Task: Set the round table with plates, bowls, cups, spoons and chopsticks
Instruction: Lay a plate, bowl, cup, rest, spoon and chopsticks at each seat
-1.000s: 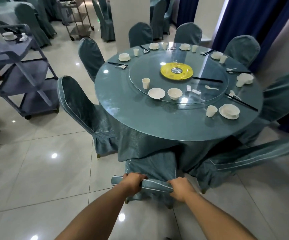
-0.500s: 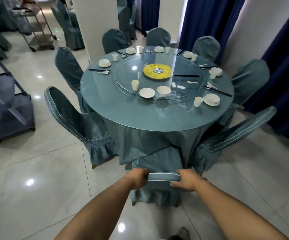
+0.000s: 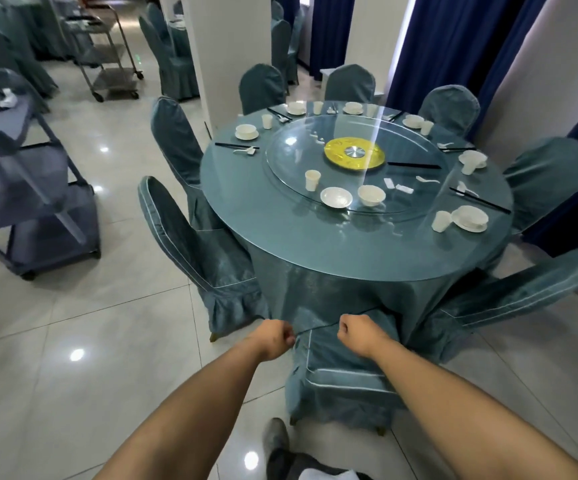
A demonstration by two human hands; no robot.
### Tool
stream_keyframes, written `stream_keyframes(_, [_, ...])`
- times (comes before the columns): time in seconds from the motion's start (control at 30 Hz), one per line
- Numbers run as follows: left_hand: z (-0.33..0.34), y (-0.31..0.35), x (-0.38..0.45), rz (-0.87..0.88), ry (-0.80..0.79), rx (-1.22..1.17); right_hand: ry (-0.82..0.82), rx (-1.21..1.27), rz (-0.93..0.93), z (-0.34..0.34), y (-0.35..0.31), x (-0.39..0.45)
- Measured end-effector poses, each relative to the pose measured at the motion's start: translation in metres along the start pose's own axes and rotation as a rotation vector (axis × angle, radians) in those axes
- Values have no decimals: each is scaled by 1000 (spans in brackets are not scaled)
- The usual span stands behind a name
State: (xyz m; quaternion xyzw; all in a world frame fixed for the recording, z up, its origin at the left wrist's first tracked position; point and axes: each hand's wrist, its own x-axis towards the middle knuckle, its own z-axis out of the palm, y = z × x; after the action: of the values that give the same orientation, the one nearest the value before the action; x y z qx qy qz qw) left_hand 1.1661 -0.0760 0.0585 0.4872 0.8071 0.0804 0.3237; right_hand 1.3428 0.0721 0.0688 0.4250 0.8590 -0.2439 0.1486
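The round glass-topped table carries several place settings around its far and right rim, such as a plate with a bowl, a cup and black chopsticks. On the glass turntable stand a loose cup, a plate, a bowl, a spoon and a pair of chopsticks. The near rim is bare. My left hand and my right hand are closed on the top of a covered chair back at the table's near edge.
Covered chairs ring the table, with one at the near left and one at the near right. A blue service trolley stands to the left, a steel trolley far back. A white pillar rises behind the table.
The chair has slid in toward the table and its back now stands against the tablecloth. Both hands moved forward with it, and my view has risen.
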Motion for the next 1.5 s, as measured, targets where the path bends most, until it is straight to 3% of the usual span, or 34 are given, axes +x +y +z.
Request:
stream_keyframes(0.5, [-142,-112,132,-150,15,-47,40,16,80,-45,-99,206])
stream_keyframes(0.8, [-199,-132,245,-84,-64,-16,54,121,197,-74,-116,286])
stream_keyframes(1.2, [-283,-114,410,173,-173,136,155,230,471,-136,-115,362])
stream_keyframes(1.5, [-292,-60,492,269,-282,149,180,275,614,-156,-78,385])
